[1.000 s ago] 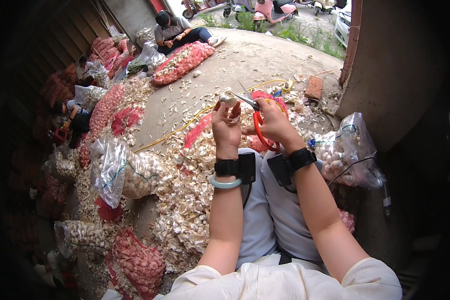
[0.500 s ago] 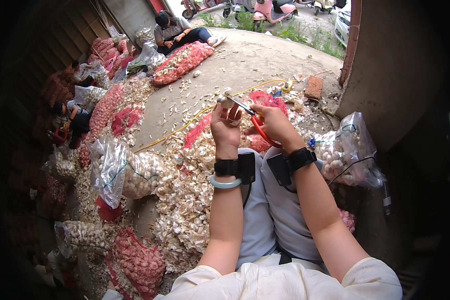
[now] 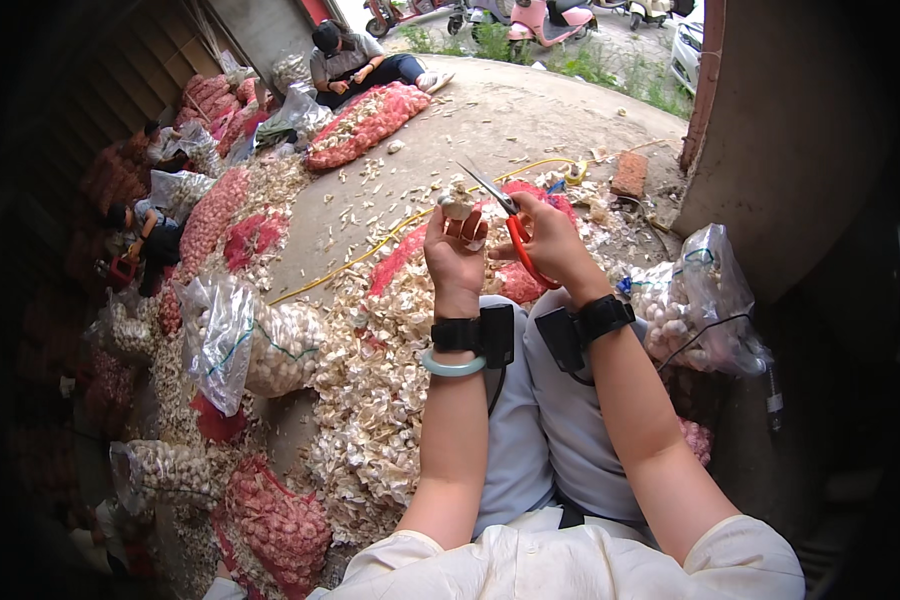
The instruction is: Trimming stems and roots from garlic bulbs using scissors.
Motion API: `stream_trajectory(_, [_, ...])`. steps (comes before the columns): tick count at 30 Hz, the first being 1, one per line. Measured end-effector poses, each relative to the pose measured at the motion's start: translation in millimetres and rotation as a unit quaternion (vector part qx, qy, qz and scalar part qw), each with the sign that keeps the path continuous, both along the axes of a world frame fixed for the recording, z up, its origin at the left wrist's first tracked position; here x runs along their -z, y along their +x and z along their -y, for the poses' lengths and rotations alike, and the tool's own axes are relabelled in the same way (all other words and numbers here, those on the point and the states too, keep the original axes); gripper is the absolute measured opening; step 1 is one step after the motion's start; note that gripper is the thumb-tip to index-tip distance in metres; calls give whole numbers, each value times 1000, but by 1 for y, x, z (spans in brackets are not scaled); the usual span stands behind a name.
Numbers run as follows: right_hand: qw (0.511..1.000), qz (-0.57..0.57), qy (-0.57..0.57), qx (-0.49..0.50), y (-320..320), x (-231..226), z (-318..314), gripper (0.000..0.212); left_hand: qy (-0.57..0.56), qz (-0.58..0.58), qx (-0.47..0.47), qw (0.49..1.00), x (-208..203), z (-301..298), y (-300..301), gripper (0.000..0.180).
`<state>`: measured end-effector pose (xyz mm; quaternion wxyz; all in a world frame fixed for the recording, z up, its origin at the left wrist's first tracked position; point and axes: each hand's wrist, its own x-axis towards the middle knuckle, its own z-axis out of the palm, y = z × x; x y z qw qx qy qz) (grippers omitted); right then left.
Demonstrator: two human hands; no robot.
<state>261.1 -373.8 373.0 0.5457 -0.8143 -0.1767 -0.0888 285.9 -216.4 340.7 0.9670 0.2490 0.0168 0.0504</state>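
Red-handled metal scissors point(image 3: 516, 232), clasped in the right hand point(image 3: 560, 246), slant forward-left along their long axis, tips beyond the round whitish garlic bulb point(image 3: 455, 208) gripped by the left hand point(image 3: 455, 262).

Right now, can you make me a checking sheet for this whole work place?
Surface: concrete floor, littered
Job's things: garlic bulb; red-handled scissors
Clutter: heap of garlic skins, red mesh sack, clear plastic bag of garlic, brick
Hands: left hand grips the bulb; right hand holds the scissors
Cables: yellow cord across the floor; black lead from a wrist-worn box
Surroundings: seated co-worker; pink scooter outside
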Motion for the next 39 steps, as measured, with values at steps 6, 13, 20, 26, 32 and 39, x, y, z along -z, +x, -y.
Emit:
stream_trajectory(6, [982, 56, -166, 70, -6, -2, -6, 83, 31, -25, -5, 999, -2, -1, -1, 25])
stream_trajectory(13, [983, 47, -172, 49, -3, 2, -3, 79, 32, -36, 25, 999, -5, 3, -3, 28])
stream_trajectory(20, [997, 20, -59, 50, 3, 8, -2, 64, 30, -23, 23, 999, 2, -1, 3, 34])
stream_trajectory(26, [996, 46, -25, 69, 6, 12, -2, 60, 35, -10, 51, 998, 1, 2, 1, 32])
stream_trajectory(32, [999, 44, 5, 12, -1, -2, -3, 68, 32, -28, 35, 998, -2, 2, -1, 37])
stream_trajectory(39, [983, 60, -164, 59, -2, 8, -5, 90, 55, -56, 25, 997, -2, 3, -1, 39])
